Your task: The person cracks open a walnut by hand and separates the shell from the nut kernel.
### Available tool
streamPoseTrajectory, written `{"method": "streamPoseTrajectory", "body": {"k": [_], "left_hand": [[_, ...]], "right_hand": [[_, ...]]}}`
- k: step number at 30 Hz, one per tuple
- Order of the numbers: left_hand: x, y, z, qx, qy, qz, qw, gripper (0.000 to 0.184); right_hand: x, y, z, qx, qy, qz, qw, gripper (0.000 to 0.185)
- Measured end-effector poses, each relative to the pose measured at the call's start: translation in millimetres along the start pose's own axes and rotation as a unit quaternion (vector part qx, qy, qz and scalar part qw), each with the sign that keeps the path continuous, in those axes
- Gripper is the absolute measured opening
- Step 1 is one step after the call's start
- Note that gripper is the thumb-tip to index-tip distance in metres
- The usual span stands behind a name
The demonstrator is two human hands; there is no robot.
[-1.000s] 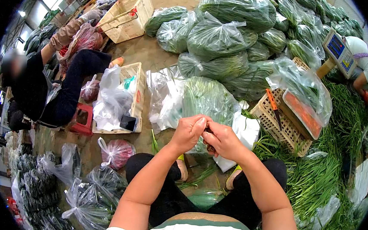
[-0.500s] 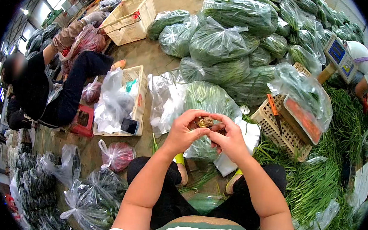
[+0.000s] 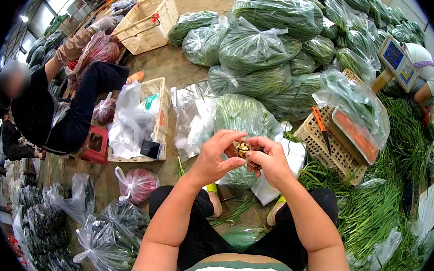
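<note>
In front of me, over a bag of leafy greens, a cracked walnut [image 3: 241, 148] shows pale kernel among brown shell. My left hand [image 3: 216, 155] curves round its left side; the thumb and index finger stand apart, and the other fingers sit partly hidden behind it. My right hand [image 3: 272, 161] grips the right side, thumb and fingertips closed on walnut and dark shell bits. Exactly which pieces lie in each palm is hidden. Below my hands is the clear bag of greens [image 3: 246, 117], with white plastic sheeting [image 3: 292, 159] beside it.
Bagged greens [image 3: 277, 13] are piled ahead. To the right, a crate [image 3: 308, 137] bears an orange-handled knife [image 3: 321, 128] and a scale. Loose green stalks [image 3: 373, 219] cover the right floor. At left, a seated person [image 3: 30, 105] is near a crate with a phone [image 3: 150, 149].
My left thumb and index finger have spread away from the right hand, so more of the pale walnut kernel shows. The view has shifted slightly.
</note>
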State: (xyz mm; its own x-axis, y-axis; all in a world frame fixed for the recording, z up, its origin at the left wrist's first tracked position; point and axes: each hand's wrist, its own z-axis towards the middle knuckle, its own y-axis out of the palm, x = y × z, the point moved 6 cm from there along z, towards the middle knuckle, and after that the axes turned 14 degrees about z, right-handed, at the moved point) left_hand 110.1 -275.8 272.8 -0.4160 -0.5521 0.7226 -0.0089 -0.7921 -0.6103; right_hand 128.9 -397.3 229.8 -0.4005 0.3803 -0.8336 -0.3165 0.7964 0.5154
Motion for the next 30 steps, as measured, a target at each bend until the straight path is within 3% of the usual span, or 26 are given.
{"method": "streamPoseTrajectory", "body": {"k": [5, 8, 11, 30], "left_hand": [[-5.0, 12.1, -0.8, 0.029, 0.005, 0.127, 0.991, 0.032], [-10.5, 16.8, -1.2, 0.027, -0.064, 0.135, 0.988, 0.020], [-5.3, 18.0, 0.0, 0.051, -0.057, 0.187, 0.979, 0.014], [-6.4, 25.7, -1.7, 0.072, -0.069, 0.191, 0.977, 0.016]], "right_hand": [[6.9, 8.4, -1.6, -0.016, 0.019, -0.017, 1.000, 0.022], [12.5, 12.4, -2.5, -0.037, 0.000, -0.064, 0.997, 0.019], [14.4, 16.9, -3.2, -0.060, -0.057, -0.127, 0.988, 0.013], [12.2, 13.0, -5.6, -0.025, -0.036, -0.145, 0.989, 0.018]]}}
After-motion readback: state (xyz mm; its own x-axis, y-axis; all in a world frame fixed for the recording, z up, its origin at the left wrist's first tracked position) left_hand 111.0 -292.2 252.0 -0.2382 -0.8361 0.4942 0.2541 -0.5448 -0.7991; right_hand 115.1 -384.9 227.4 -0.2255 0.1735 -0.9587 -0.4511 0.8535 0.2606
